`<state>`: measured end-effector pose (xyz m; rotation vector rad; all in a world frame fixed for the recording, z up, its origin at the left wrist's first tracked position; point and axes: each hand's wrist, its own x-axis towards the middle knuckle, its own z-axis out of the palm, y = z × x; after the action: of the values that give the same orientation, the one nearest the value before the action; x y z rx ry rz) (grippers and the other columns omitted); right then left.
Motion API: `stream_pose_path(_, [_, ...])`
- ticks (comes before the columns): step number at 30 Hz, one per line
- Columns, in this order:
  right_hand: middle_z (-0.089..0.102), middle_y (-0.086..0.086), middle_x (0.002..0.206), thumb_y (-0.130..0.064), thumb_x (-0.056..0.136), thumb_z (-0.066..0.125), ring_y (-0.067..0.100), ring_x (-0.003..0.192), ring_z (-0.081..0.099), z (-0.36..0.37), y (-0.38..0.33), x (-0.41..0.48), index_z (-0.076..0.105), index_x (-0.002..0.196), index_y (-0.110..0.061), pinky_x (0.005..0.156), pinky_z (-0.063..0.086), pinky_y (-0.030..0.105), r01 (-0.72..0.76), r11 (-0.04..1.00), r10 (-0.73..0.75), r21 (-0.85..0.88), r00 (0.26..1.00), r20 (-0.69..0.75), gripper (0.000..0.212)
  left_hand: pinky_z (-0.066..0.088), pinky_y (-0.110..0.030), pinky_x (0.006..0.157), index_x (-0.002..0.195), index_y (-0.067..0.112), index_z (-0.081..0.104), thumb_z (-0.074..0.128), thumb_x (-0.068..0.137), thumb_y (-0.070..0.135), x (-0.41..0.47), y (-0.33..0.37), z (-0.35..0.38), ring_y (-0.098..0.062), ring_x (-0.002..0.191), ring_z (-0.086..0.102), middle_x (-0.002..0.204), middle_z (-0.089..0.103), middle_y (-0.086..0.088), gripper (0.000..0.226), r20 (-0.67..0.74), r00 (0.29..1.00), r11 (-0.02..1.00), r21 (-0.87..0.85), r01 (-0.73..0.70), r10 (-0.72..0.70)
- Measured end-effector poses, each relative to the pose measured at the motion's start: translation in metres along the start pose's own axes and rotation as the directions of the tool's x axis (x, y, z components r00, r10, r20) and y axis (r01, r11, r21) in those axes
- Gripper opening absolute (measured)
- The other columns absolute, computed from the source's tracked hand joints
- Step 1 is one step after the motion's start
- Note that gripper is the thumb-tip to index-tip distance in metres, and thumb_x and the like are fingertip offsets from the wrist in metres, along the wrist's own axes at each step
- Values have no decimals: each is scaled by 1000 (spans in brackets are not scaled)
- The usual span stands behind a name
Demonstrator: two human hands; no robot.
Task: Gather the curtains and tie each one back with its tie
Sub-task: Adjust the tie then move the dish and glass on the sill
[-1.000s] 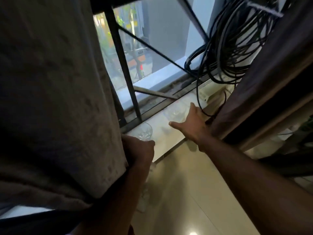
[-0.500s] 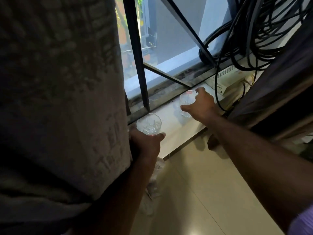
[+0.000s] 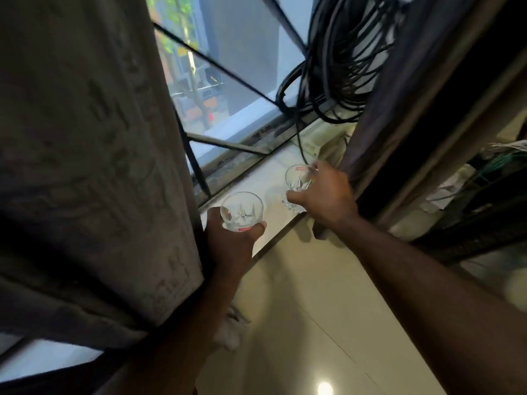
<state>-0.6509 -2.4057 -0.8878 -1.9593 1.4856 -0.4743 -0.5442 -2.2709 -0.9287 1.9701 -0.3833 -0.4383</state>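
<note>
A grey patterned curtain point(image 3: 85, 166) hangs loose over the left of the view, covering my left forearm's side. A darker curtain point(image 3: 399, 81) hangs at the right of the window. My left hand point(image 3: 228, 243) grips a cut-glass tumbler point(image 3: 241, 211) over the white window sill point(image 3: 273, 212). My right hand point(image 3: 322, 192) grips a second cut-glass tumbler point(image 3: 298, 179) further right along the sill, close to the dark curtain. No curtain tie is visible.
A window with black metal bars point(image 3: 196, 169) is behind the sill. A thick coil of black cables point(image 3: 342, 67) hangs at the upper right above a white box point(image 3: 316, 138). Glossy tile floor point(image 3: 299, 323) lies below. Cluttered shelves point(image 3: 484, 181) stand at the right.
My right hand reached to the sill and closed around the right tumbler. My left hand closed on the left tumbler. The view shifted closer to the window.
</note>
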Motion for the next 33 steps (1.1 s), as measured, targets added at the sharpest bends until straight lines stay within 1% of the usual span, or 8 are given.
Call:
stream_pose_path(5, [69,-6,99,-40,58,77,20,82,69,-111,-7,-49,57,99,-27,67,56,30,-56,997,62,55,991,-117,47,52,-33,74,94,21,56,91,52,37,-46,86,-5,-19,82,62,78,61,16,57,124,983,989,44,-140,134])
stream_pose_path(8, [68,-8,99,-44,59,75,14,82,68,-190,-12,-80,60,106,-27,62,54,27,-60,997,67,39,970,-235,52,56,-36,79,99,30,59,85,48,50,-81,154,-5,-14,88,68,89,69,14,61,226,944,968,8,-250,241])
stream_pose_path(13, [62,-11,120,-56,58,74,13,105,62,-324,-9,-131,53,131,-29,87,54,34,-104,992,125,71,895,-429,81,53,-26,70,96,34,58,88,57,47,-146,275,4,-2,82,68,86,70,17,51,442,791,896,-76,-437,423])
stream_pose_path(16, [62,-6,128,-55,62,77,15,112,61,-395,4,-156,53,133,-27,94,54,37,-156,986,163,60,824,-542,80,56,-30,78,100,37,56,86,57,53,-182,339,27,-3,86,68,88,69,20,55,525,683,840,-126,-527,507])
stream_pose_path(19, [60,-4,134,-55,66,77,15,116,59,-449,31,-169,50,139,-25,97,52,38,-219,976,183,19,760,-624,84,53,-22,78,105,36,58,86,62,50,-222,386,61,5,87,66,89,68,23,53,600,563,785,-190,-589,568])
stream_pose_path(25, [60,0,133,-53,66,78,19,118,59,-504,138,-146,50,136,-21,98,51,38,-348,934,306,81,664,-682,82,52,-26,79,120,28,57,86,64,46,-284,401,192,-9,97,64,107,65,14,65,754,392,761,-214,-613,527])
stream_pose_path(29, [56,1,135,-48,65,81,20,120,57,-501,226,-114,49,137,-22,97,50,36,-419,896,409,145,655,-636,83,46,-24,76,120,26,56,89,62,36,-303,359,289,-13,97,62,108,64,10,67,811,424,830,-128,-543,402])
stream_pose_path(33, [55,3,137,-45,64,85,24,122,56,-486,306,-81,47,138,-19,98,48,36,-479,858,491,186,659,-570,88,47,-28,85,125,24,53,89,64,35,-306,319,369,-18,106,61,116,63,6,72,849,436,849,-27,-527,298])
